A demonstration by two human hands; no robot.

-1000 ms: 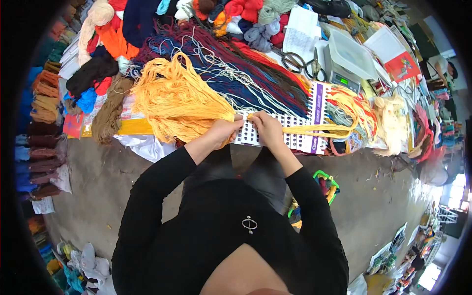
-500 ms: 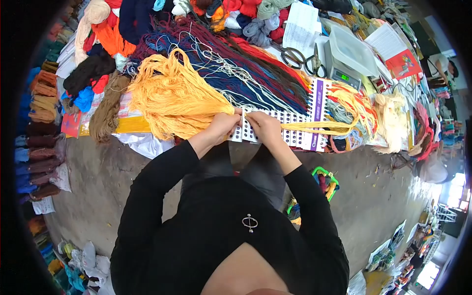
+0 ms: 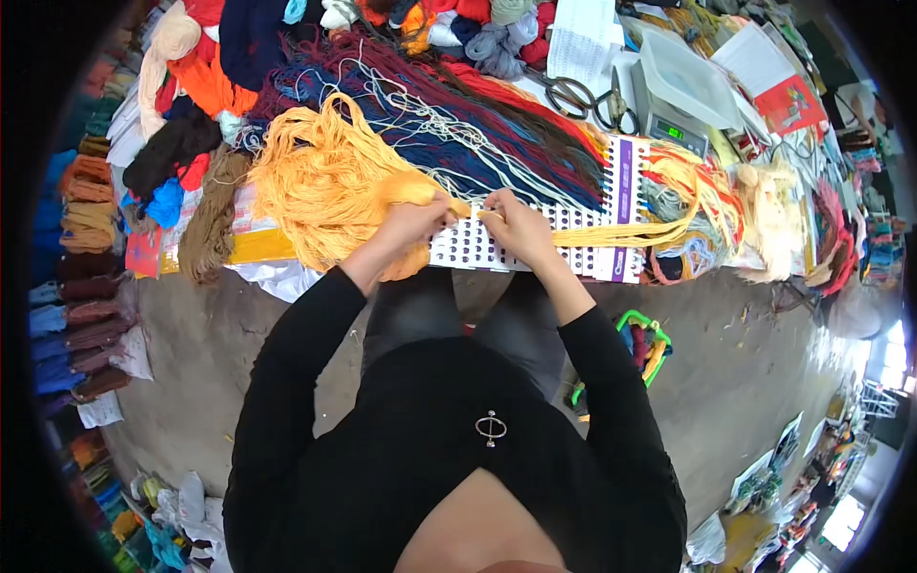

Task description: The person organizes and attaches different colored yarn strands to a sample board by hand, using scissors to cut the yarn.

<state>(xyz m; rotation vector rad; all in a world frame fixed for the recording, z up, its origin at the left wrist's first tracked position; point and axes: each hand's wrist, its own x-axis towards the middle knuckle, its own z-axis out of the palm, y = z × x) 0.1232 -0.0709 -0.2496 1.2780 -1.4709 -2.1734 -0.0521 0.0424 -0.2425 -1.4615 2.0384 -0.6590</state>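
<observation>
A thick bundle of yellow-orange yarn (image 3: 320, 181) spreads across the front of the table. My left hand (image 3: 411, 225) is closed around the bundle's narrow right end. To its right, my right hand (image 3: 522, 229) pinches the yarn, with a short yellow length between both hands. Under them lies a white card with rows of punched holes (image 3: 468, 252) and a purple strip at its right end. Yellow strands (image 3: 616, 235) run from beside my right hand over the card to a looped heap of mixed yarn (image 3: 702, 205). My fingertips partly hide the yarn they grip.
Dark blue and maroon yarn (image 3: 458, 143) lies behind the card. Black-handled scissors (image 3: 570, 98) and shears (image 3: 616, 113) rest farther back, beside a scale (image 3: 669, 129) carrying a clear plastic tray (image 3: 683, 76). On the floor at right stands a green-rimmed basket (image 3: 661, 336).
My hands have moved apart, the left going left with the yarn and the right slightly right. More of the punched card shows between them. The head view has shifted a little.
</observation>
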